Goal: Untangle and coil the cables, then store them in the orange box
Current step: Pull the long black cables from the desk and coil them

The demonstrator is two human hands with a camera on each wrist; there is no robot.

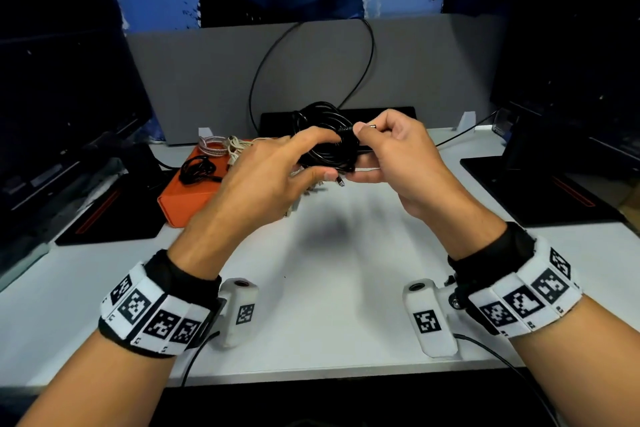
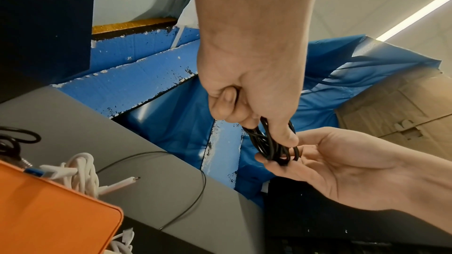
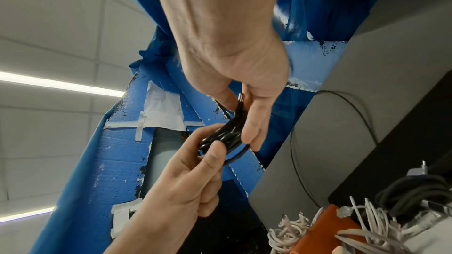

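The right hand (image 1: 391,156) pinches the plug end of a black cable (image 1: 325,146) between thumb and fingers. The left hand (image 1: 277,173) grips the loops of the same cable, thumb on one side and fingers on the other. Both hands hold the black coil up in the air above the white bench (image 1: 329,288), near the middle.

I think the step in hand is finishing this coil. The loops look round and neat, and only the plug end is loose. The next move likely calls for tucking or wrapping that end round the loops so the coil stays together, then setting it in the orange box (image 1: 187,198). The left hand must keep its squeeze, or the loops may spring apart.

The orange box sits on the bench to the left, just beyond the left hand. A small black cable (image 1: 197,170) and a striped braided cable (image 1: 213,146) lie on it.

The head view shows the whole bench and the box. The right wrist view shows the metal plug tip (image 3: 240,97) between the fingers, and a heap of white cables (image 3: 367,219) by the box. The left wrist view shows the loops resting on the right hand's fingers (image 2: 276,163).
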